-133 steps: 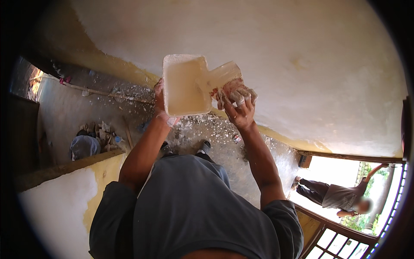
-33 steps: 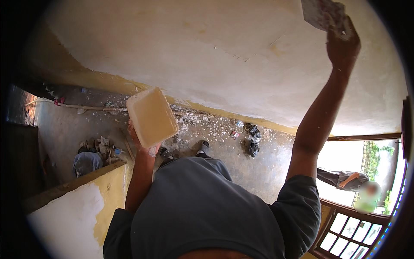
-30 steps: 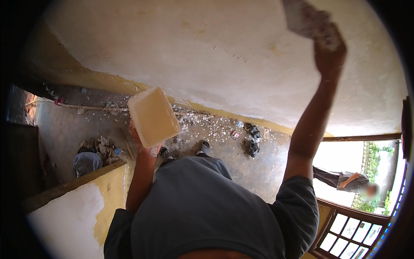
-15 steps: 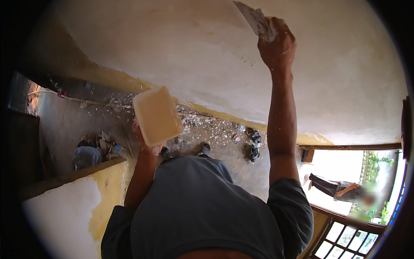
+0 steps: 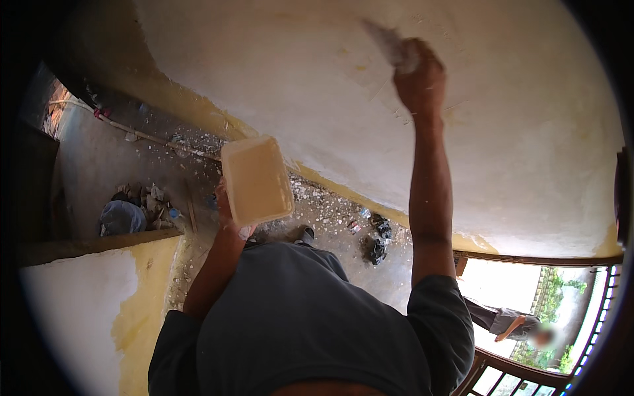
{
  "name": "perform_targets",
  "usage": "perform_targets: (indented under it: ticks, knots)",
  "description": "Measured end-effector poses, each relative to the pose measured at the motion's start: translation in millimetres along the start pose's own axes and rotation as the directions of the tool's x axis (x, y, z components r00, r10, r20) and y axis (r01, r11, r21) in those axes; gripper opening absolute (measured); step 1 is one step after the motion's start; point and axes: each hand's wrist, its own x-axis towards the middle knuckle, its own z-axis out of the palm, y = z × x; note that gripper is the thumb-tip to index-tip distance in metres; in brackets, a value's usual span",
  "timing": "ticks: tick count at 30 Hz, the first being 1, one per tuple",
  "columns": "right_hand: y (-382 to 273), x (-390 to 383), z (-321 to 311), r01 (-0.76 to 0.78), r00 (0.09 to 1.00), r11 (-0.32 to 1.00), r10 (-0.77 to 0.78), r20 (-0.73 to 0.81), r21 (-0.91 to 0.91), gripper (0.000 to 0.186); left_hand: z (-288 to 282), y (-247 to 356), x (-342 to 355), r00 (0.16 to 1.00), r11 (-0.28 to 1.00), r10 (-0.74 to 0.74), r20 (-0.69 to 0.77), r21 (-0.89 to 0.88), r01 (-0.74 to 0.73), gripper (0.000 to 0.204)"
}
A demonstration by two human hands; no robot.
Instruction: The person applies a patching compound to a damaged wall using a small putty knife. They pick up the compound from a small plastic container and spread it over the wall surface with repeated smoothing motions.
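My right hand (image 5: 421,82) is raised at arm's length against the plastered wall (image 5: 317,92), closed around a putty knife (image 5: 385,43). The knife's blade points up and left and is blurred by motion; whitish filler coats it near my fingers. Lower and to the left, my left hand (image 5: 228,208) grips a pale tan rectangular tub (image 5: 257,181) with rounded corners. Most of that hand's fingers are hidden by the tub. Thin ridges and marks show on the wall just below and beside my right hand.
White flakes (image 5: 323,201) litter the floor along the wall's foot. Black plastic bags (image 5: 378,241) lie there too. A low partition wall (image 5: 125,297) stands at left, with a rubbish heap (image 5: 125,214) behind it. A person (image 5: 508,322) is beyond the opening at right.
My right hand with the putty knife has come down slightly along the wall. The tub appears a little further right and lower, and the whole view has turned slightly.
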Motion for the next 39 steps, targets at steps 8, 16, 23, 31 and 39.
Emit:
perform_targets:
  ticks: [8, 16, 23, 31, 39]
  knots:
    - [11, -43, 99, 0.227, 0.926, 0.947, -0.139, 0.350, -0.226, 0.010, 11, 5, 4, 0.997, 0.989, -0.065, -0.038, -0.136, 0.059, 0.072]
    - [5, 44, 20, 0.091, 0.983, 0.936, -0.031, 0.179, -0.339, 0.030, 15, 13, 3, 0.996, 0.987, -0.089, -0.020, -0.136, 0.085, 0.069]
    - [47, 140, -130, 0.104, 0.890, 0.769, -0.355, -0.286, -0.630, 0.054, 28, 16, 3, 0.994, 0.980, -0.105, -0.011, -0.169, 0.102, 0.069]
    - [4, -13, -21, 0.030, 0.989, 0.980, -0.001, 0.146, -0.194, 0.031, 26, 15, -2, 0.981, 0.993, -0.032, -0.191, -0.119, 0.009, 0.066]
    - [42, -116, 62, 0.129, 0.857, 0.886, 0.125, 0.499, -0.445, 0.013, -1, 16, 4, 0.976, 0.997, -0.065, 0.209, -0.014, 0.070, 0.069]
